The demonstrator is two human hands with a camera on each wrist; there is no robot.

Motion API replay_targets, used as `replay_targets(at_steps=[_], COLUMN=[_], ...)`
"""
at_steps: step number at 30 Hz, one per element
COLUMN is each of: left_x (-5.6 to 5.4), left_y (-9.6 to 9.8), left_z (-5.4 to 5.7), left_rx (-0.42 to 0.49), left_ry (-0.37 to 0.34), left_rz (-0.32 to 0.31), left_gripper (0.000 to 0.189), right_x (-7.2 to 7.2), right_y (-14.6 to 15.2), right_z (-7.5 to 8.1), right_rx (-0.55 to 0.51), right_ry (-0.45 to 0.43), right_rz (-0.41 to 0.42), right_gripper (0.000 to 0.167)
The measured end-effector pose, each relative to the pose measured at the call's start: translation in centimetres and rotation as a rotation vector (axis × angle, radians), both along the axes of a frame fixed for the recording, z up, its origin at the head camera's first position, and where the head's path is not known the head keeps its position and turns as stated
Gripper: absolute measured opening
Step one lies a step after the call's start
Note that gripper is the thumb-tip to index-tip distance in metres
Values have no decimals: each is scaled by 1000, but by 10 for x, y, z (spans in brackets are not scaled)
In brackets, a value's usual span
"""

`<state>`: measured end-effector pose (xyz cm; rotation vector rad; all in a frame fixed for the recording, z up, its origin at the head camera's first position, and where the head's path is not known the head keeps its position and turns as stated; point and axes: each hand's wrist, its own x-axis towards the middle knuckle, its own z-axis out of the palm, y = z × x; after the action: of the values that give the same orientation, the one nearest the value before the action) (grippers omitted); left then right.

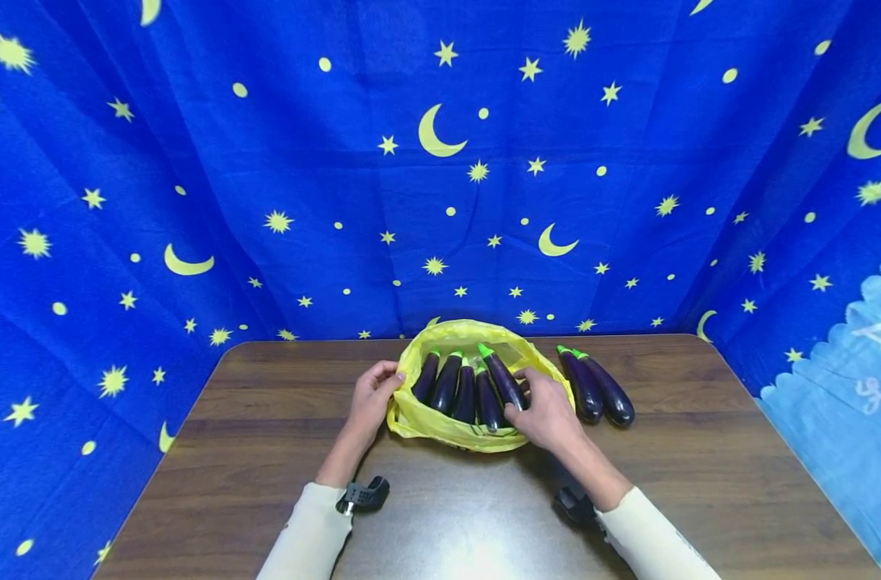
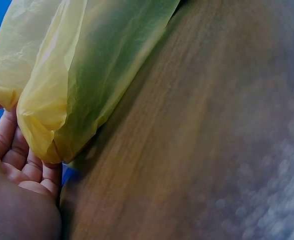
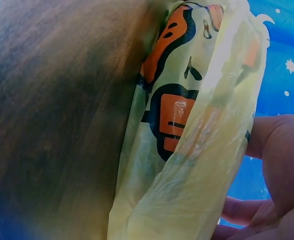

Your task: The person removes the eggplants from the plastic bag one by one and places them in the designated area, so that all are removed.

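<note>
A yellow plastic bag [image 1: 469, 329] lies with its mouth wide open on the table, several dark purple eggplants [image 1: 446, 387] side by side inside. At its left edge my left hand [image 1: 371, 401] pinches the rim; in the left wrist view the fingers [image 2: 19, 150] lie behind the yellow film. My right hand [image 1: 551, 412] reaches over the bag's right side and grips the lower end of one eggplant [image 1: 500, 377], which lies slanted over the others. The right wrist view shows the bag's printed side [image 3: 187, 175] hiding part of that hand [image 3: 284, 170].
Two more eggplants [image 1: 605, 388] lie together on the wooden table [image 1: 701, 467], just right of the bag. Behind the table hangs a blue cloth [image 1: 339, 161] with yellow stars and moons. A light blue cloth [image 1: 846, 387] hangs at the right.
</note>
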<state>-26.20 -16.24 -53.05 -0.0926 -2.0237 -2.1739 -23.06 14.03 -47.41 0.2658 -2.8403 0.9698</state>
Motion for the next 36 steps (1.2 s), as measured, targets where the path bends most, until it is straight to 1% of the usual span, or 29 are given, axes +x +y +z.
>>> replay_targets(at_steps=[6, 16, 26, 30, 36], left_x=[0, 0, -1, -1, 0], left_y=[0, 0, 0, 0, 0], left_z=[0, -1, -1, -1, 0], left_rx=[0, 0, -13, -26, -19], left_ry=[-1, 2, -5, -2, -1], left_rz=[-7, 7, 2, 2, 2], left_gripper=[20, 19, 20, 20, 21], right_x=[1, 2, 4, 5, 6], right_y=[1, 0, 2, 4, 5], right_z=[2, 8, 14, 15, 19], right_rx=[-24, -51, -58, -58, -51], right_ry=[12, 4, 3, 16, 35], right_rz=[11, 11, 20, 16, 1], right_gripper=[50, 51, 50, 50, 50])
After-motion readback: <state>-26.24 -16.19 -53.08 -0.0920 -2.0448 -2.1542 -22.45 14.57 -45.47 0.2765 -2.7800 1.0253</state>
